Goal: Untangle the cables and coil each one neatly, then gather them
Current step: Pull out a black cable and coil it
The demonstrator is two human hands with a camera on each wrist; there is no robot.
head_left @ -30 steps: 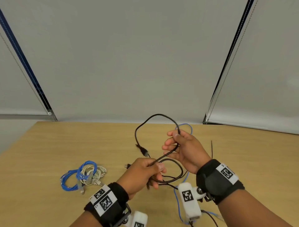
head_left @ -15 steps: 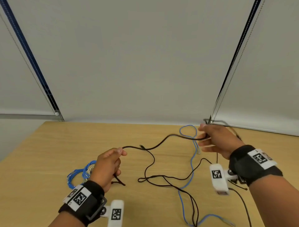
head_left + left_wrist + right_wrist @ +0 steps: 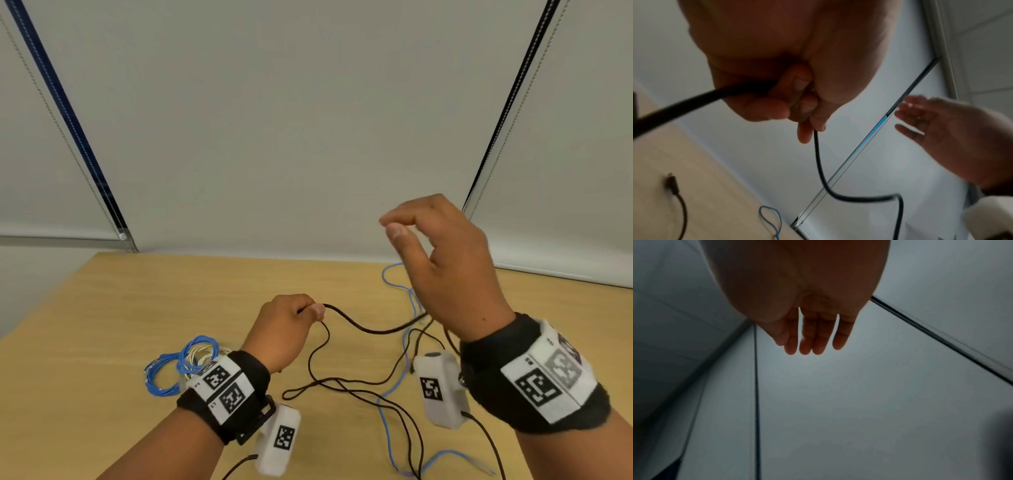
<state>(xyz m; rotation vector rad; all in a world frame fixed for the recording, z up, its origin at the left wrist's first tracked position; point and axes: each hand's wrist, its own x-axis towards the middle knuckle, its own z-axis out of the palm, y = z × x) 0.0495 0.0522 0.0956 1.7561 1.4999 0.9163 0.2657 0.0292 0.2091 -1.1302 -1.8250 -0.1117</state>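
Note:
My left hand pinches a black cable above the wooden table; in the left wrist view the curled fingers clamp that black cable, which hangs down and bends right. The cable sags toward the right and trails in loose loops over the table. A loose blue cable lies tangled under it. My right hand is raised above the table with relaxed, nearly straight fingers and holds nothing. Coiled blue and white cables lie at the left, partly hidden by my left wrist.
A black plug end lies on the table far from the hand. Window blinds with bead chains hang behind the table's far edge. White wrist camera units dangle below both wrists, each with its own thin black lead.
My right hand has let go of the black cable and risen, fingers spread. The left hand, still holding the cable, has moved right toward the table's centre, and the cable has sagged.

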